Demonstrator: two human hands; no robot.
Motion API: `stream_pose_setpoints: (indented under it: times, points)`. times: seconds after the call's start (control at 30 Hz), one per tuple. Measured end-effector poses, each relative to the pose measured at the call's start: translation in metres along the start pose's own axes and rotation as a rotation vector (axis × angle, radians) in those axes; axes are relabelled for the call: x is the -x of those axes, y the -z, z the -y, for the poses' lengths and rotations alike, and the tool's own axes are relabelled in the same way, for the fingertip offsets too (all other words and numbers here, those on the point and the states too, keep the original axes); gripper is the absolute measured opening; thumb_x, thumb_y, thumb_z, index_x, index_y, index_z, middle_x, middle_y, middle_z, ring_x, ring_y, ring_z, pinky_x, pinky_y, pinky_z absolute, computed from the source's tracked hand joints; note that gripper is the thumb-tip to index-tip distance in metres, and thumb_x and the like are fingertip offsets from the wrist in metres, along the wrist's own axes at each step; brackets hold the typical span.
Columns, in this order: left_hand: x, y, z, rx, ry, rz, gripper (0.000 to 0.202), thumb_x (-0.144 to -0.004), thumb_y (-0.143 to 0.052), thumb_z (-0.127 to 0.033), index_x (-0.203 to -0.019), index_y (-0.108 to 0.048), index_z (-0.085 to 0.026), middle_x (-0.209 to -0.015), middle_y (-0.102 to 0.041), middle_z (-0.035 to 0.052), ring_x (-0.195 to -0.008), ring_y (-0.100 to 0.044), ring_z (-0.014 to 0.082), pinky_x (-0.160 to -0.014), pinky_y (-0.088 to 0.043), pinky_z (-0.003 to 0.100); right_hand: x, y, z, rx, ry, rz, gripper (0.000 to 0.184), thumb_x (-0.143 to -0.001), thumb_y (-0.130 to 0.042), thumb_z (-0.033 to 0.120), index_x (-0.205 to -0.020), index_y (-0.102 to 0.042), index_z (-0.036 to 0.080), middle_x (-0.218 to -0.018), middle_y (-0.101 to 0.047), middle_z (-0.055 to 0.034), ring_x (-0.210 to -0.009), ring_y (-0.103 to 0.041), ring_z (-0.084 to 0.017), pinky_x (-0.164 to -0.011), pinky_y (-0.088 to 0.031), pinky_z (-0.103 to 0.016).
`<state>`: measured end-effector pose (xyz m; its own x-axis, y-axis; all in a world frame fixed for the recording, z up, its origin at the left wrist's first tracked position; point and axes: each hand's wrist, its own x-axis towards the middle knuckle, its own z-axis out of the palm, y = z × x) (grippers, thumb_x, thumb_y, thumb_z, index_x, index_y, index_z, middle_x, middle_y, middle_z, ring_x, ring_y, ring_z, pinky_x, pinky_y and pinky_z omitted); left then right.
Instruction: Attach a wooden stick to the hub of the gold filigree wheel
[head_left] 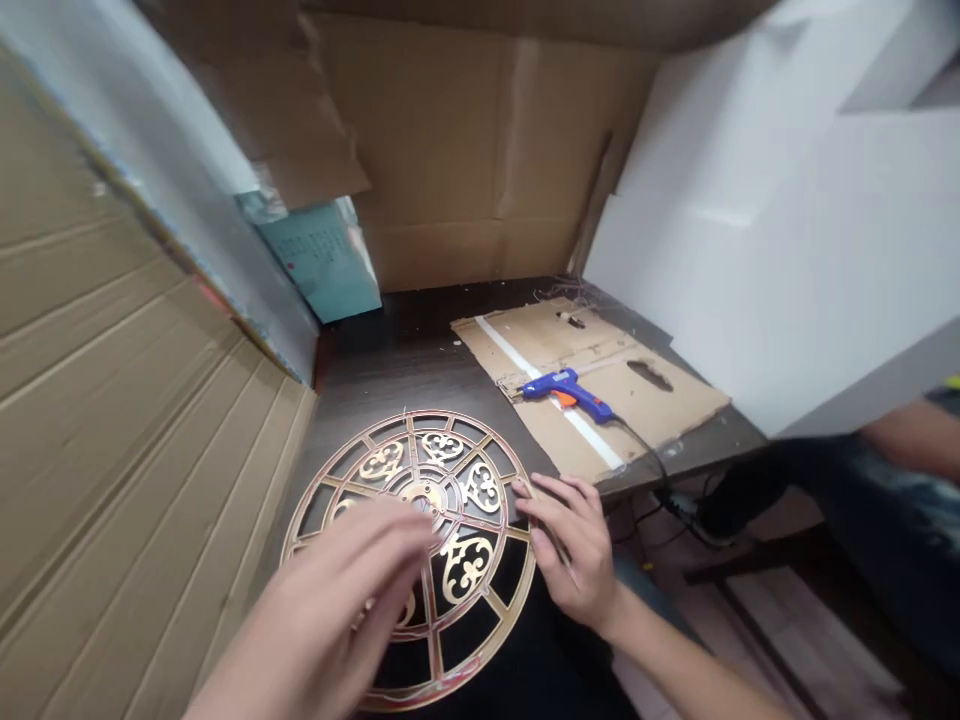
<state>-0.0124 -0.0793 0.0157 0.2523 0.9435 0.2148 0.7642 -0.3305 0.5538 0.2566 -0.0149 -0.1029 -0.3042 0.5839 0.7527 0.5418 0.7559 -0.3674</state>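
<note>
Workshop, by its corded glue gun [568, 386]

Left of our left hand [367, 570] we see ridged cardboard [127, 450]; ahead of both hands, a teal printed sheet [326, 260] and an upright brown cardboard panel [442, 130]; beyond our right hand [574, 548], a white panel [780, 220].

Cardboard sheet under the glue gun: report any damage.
Two dark, uneven openings break the cardboard sheet, one near its far edge, one toward the right; its left edge looks ragged near the glue gun.
</note>
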Motion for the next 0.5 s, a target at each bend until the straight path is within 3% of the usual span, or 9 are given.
stream_pose_setpoints:
  times: [0.03, 0.07, 0.13, 0.2, 0.27, 0.33, 0.5]
  points:
    - [-0.024, -0.003, 0.005, -0.020, -0.160, -0.064, 0.035, -0.104, -0.045, -0.035, -0.123, -0.074, -0.032, -0.133, -0.072, 0.0044, -0.127, -0.063, 0.0267, -0.112, -0.052, 0.050, 0.001, 0.000, 0.000, 0.000, 0.003, -0.005, 0.031, -0.096, -0.052, 0.012, -0.122, -0.064, 0.021, -0.125, -0.078, -0.0076, -0.125, -0.066, -0.028, -0.107, -0.039, -0.051]
    - [-0.045, -0.006, 0.010, -0.081, -0.243, -0.036, 0.035, -0.105, -0.043, -0.030, -0.128, -0.070, -0.028, -0.137, -0.070, 0.0050, -0.132, -0.060, 0.0244, -0.115, -0.049, 0.048, 0.001, 0.000, -0.001, 0.002, 0.006, 0.000, 0.032, -0.096, -0.051, 0.011, -0.123, -0.063, 0.021, -0.127, -0.077, -0.0083, -0.125, -0.066, -0.028, -0.107, -0.039, -0.051]
    - [-0.076, -0.008, 0.018, -0.173, -0.269, 0.037, 0.032, -0.105, -0.045, -0.025, -0.127, -0.069, -0.023, -0.139, -0.069, 0.0063, -0.135, -0.057, 0.0243, -0.115, -0.046, 0.047, 0.002, 0.001, -0.003, 0.012, 0.027, 0.021, 0.033, -0.096, -0.050, 0.010, -0.124, -0.063, 0.021, -0.128, -0.076, -0.0085, -0.126, -0.066, -0.028, -0.106, -0.039, -0.051]
    - [-0.093, -0.011, 0.025, -0.205, -0.258, 0.062, 0.029, -0.106, -0.045, -0.021, -0.114, -0.072, -0.021, -0.122, -0.075, 0.0065, -0.121, -0.063, 0.0248, -0.107, -0.049, 0.045, 0.002, 0.001, -0.004, 0.018, 0.045, 0.035, 0.034, -0.096, -0.050, 0.010, -0.125, -0.063, 0.022, -0.128, -0.076, -0.0082, -0.126, -0.066, -0.028, -0.105, -0.040, -0.050]
    - [-0.097, -0.013, 0.031, -0.242, -0.233, 0.086, 0.031, -0.106, -0.043, -0.021, -0.097, -0.074, -0.019, -0.101, -0.076, 0.0060, -0.101, -0.066, 0.0248, -0.095, -0.051, 0.043, 0.002, 0.001, -0.003, 0.018, 0.054, 0.031, 0.034, -0.096, -0.050, 0.010, -0.125, -0.063, 0.022, -0.128, -0.076, -0.0080, -0.125, -0.067, -0.028, -0.104, -0.041, -0.050]
    - [-0.096, -0.014, 0.035, -0.287, -0.209, 0.111, 0.033, -0.105, -0.044, -0.020, -0.088, -0.073, -0.018, -0.091, -0.073, 0.0059, -0.091, -0.063, 0.0243, -0.087, -0.048, 0.042, 0.000, 0.001, -0.003, 0.023, 0.053, 0.020, 0.033, -0.096, -0.050, 0.010, -0.124, -0.063, 0.021, -0.128, -0.076, -0.0081, -0.124, -0.067, -0.029, -0.103, -0.042, -0.050]
    - [-0.089, -0.009, 0.042, -0.338, -0.147, 0.137, 0.029, -0.103, -0.047, -0.021, -0.089, -0.072, -0.018, -0.094, -0.070, 0.0069, -0.095, -0.060, 0.0254, -0.089, -0.044, 0.041, -0.011, 0.004, -0.008, 0.052, 0.091, 0.085, 0.033, -0.098, -0.050, 0.009, -0.126, -0.064, 0.021, -0.129, -0.076, -0.0084, -0.125, -0.067, -0.028, -0.104, -0.048, -0.049]
